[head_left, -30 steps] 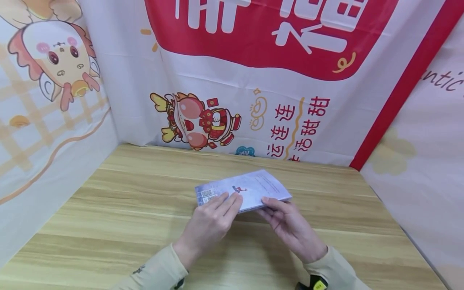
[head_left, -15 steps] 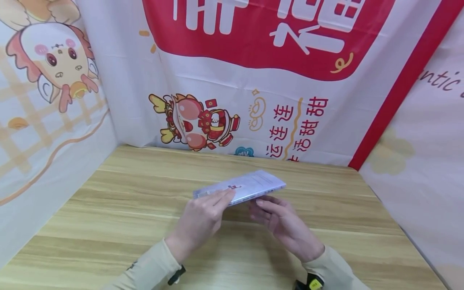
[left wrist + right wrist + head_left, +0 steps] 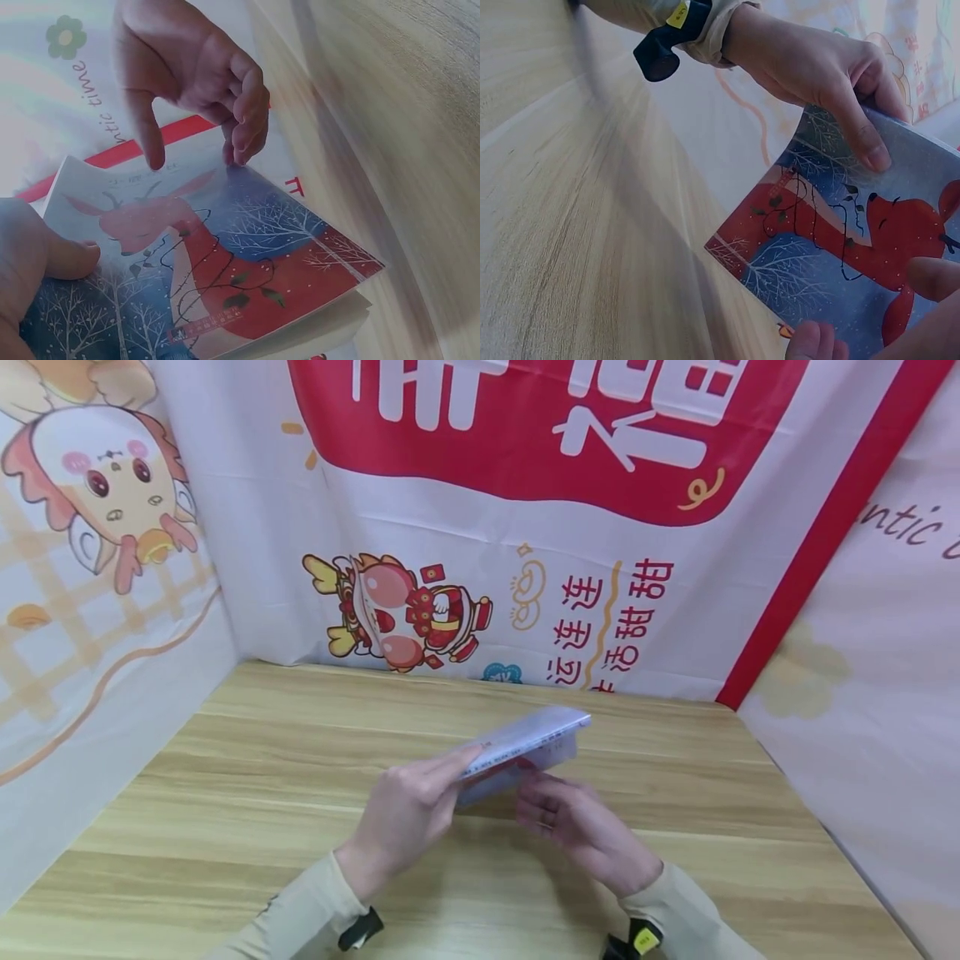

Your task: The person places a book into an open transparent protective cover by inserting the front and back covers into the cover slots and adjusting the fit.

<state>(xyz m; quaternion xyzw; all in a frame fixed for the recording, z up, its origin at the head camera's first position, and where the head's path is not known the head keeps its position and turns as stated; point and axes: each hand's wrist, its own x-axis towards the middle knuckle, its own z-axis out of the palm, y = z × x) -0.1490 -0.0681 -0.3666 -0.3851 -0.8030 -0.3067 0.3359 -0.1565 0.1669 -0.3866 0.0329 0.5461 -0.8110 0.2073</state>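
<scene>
A thin paperback book (image 3: 536, 732) is tilted above the wooden table, its pale lavender back cover facing up and its lettered spine toward me. In both wrist views the other cover shows a red deer (image 3: 146, 225) among white bare trees on blue. My left hand (image 3: 401, 814) grips the book's left end, its thumb (image 3: 859, 139) on the deer cover and its fingers on the back cover. Beside the spine is my right hand (image 3: 581, 822), thumb and fingers apart and loosely bent. Its fingertips are close by the deer cover in the left wrist view.
The table (image 3: 247, 827) has a light wood grain. A white and red printed cloth (image 3: 450, 502) hangs behind it, with more printed cloth (image 3: 112, 610) on the left and right sides. Both sleeves carry dark wrist devices (image 3: 360, 929).
The book has tipped up, bringing its spine and underside into view. My right thumb has come off the back cover, and that hand has dropped below the spine. My left hand keeps its grip.
</scene>
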